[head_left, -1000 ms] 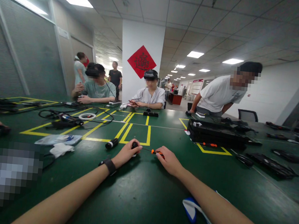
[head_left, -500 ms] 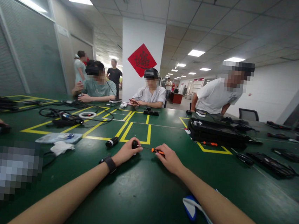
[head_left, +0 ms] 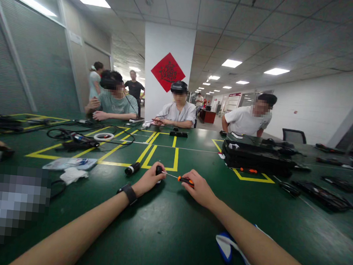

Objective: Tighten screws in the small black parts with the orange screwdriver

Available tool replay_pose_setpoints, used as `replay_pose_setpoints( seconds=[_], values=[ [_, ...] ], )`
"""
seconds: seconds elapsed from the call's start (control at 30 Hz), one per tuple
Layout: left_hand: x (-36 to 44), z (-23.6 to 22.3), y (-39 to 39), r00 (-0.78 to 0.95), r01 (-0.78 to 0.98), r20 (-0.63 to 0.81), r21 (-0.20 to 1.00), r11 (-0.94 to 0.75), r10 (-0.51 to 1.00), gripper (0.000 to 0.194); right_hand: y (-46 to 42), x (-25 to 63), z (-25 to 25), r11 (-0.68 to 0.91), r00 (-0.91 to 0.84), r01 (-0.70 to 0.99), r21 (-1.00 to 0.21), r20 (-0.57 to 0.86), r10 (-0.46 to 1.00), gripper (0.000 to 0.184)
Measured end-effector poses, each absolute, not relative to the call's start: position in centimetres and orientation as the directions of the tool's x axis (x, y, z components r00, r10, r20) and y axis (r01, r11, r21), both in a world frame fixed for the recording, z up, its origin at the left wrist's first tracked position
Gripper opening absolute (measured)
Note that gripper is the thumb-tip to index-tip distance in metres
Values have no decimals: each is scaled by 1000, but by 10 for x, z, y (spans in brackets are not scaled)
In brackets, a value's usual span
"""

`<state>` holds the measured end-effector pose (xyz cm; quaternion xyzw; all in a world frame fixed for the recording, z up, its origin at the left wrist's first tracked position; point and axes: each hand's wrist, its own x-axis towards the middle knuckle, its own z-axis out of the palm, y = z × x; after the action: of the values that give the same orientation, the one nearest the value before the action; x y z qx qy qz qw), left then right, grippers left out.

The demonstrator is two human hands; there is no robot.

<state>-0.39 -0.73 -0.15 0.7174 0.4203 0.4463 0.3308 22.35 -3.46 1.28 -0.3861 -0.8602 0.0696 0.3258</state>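
Observation:
My right hand (head_left: 198,188) is closed around the orange and black handle of a screwdriver (head_left: 186,181). The thin metal shaft points left, its tip close to or touching a small black part (head_left: 159,171). That part is gripped in my left hand (head_left: 150,180), whose wrist carries a dark watch; the fingers hide much of it, so I cannot tell its kind. A black cylinder (head_left: 132,168) with a pale band lies on the green table left of my left hand.
A stack of black cases (head_left: 255,156) stands at the right, an orange-handled tool (head_left: 249,170) before it. Cables (head_left: 79,137) and white tissue (head_left: 74,175) lie left. A blue-white strap (head_left: 224,247) rests by my right forearm. Several people are around the table.
The screwdriver has shifted slightly left and its shaft shows more clearly. My left fingers have drawn in around the black part. The person in white at the right has bent lower.

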Motion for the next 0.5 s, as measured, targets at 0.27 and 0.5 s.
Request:
replay_pose_setpoints(
  seconds=[0.27, 0.5],
  values=[
    [-2, 1, -9, 277, 312, 376, 836, -452, 885, 15, -35, 222, 9, 650, -491, 651, -391, 436, 754, 20],
    [-1, -2, -6, 273, 260, 364, 864, -432, 891, 19, -35, 227, 13, 675, -506, 653, -343, 466, 726, 19]
  ],
)
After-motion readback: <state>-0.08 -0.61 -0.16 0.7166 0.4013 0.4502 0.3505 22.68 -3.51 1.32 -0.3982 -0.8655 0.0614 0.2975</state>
